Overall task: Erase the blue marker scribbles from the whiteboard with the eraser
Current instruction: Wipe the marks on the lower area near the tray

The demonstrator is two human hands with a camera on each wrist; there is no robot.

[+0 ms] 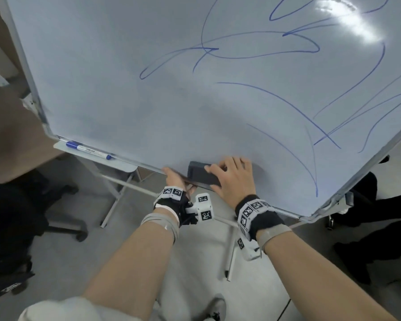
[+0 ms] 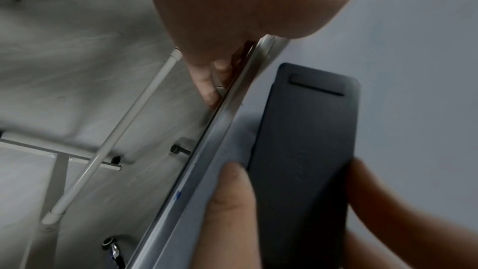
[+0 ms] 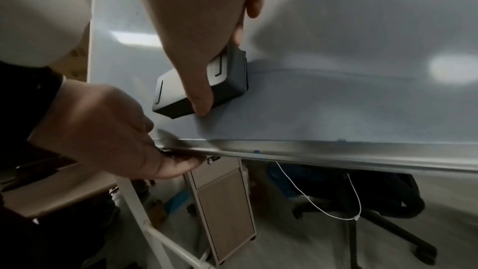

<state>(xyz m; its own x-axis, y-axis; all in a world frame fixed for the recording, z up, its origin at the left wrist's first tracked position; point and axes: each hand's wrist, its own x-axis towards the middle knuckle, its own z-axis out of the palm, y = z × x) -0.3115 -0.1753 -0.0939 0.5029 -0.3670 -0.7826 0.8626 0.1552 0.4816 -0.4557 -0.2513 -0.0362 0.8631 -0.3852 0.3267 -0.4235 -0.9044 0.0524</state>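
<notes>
The whiteboard (image 1: 125, 89) fills the head view, with blue scribbles (image 1: 252, 54) across its middle and right side. A dark grey eraser (image 1: 200, 173) lies flat against the board just above the bottom frame. My right hand (image 1: 232, 179) grips the eraser (image 3: 227, 77), thumb on its lower side and fingers over the top. My left hand (image 1: 174, 178) holds the board's bottom frame (image 3: 310, 150), thumb in front and fingers curled behind it. In the left wrist view the eraser (image 2: 305, 150) sits beside the frame edge (image 2: 207, 150).
A blue marker (image 1: 88, 150) lies on the tray (image 1: 127, 166) at the board's lower left. The board's white stand legs (image 1: 116, 200) reach the grey floor. An office chair (image 3: 367, 201) and a wooden cabinet (image 3: 222, 208) stand behind the board. A dark chair (image 1: 21, 205) is at my left.
</notes>
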